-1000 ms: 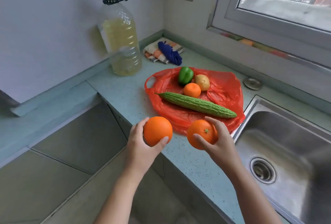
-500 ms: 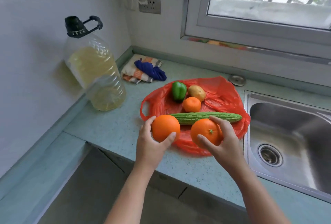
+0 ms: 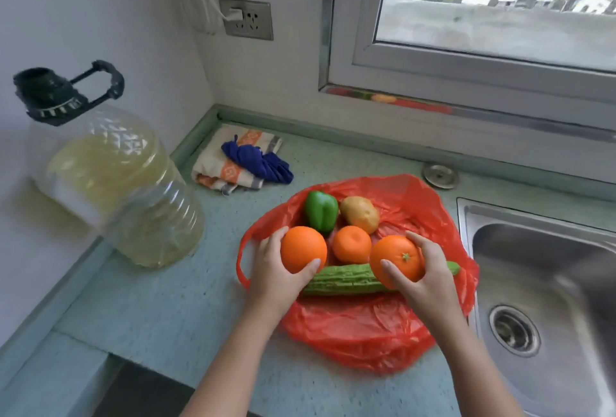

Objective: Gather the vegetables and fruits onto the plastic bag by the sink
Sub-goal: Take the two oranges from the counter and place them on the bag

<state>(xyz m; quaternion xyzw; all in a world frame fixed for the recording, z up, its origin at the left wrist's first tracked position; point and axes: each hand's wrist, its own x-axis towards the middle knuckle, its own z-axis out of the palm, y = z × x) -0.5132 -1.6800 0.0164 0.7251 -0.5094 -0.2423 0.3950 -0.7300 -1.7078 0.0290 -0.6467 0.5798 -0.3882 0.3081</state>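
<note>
The left hand (image 3: 273, 270) has its grip curled round the left orange (image 3: 303, 248), and the right hand (image 3: 430, 280) grips the right orange (image 3: 396, 261). Both are held over the red plastic bag (image 3: 366, 333), which is spread on the tabletop (image 3: 166, 310) just beside the sink (image 3: 550, 283). On the bag lie a bitter gourd (image 3: 343, 280), a tangerine (image 3: 351, 245), a green pepper (image 3: 321, 211) and a potato (image 3: 360, 215).

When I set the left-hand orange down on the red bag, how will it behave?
Likely to roll: the orange in the left hand is round and smooth. The red bag is thin and crinkled, so it probably slides rather than brakes it. Nesting it against the bitter gourd and the small orange should hold it.
</note>
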